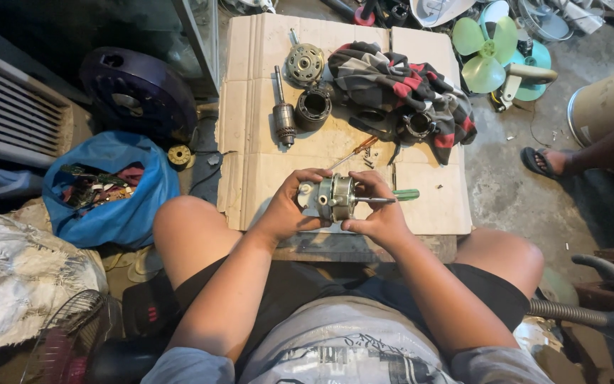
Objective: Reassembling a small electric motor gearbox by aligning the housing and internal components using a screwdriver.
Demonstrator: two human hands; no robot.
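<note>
A small grey metal motor housing (334, 197) sits between the person's two hands, held above the near edge of a flattened cardboard sheet (250, 128) that covers a low work surface. The left hand (289, 206) wraps its fingers around the housing's left side, thumb on top, gripping it firmly. The right hand (378, 213) clasps the right side, where a thin metal shaft runs out of the housing toward a green screwdriver handle (406, 194) lying just past the fingers; whether the hand pinches that shaft cannot be told.

Just beyond the hands, an orange-handled screwdriver (355, 151) lies slanted on the cardboard with a few small screws (369, 158) beside it. Farther back stand a rotor with a shaft (283, 114), a dark stator ring (313, 107) and a round perforated end cap (304, 64), all near one another. A striped red, grey and black cloth (399, 89) covers the far right part of the sheet, partly over another ring (415, 126).

The bare cardboard to the left of the hands and along its near right corner offers open room. Off the left edge lie a blue plastic bag (119, 192) and a dark fan guard (136, 92). Off the right edge, on the concrete floor, are a green fan blade (485, 50) and another person's sandalled foot (545, 160).
</note>
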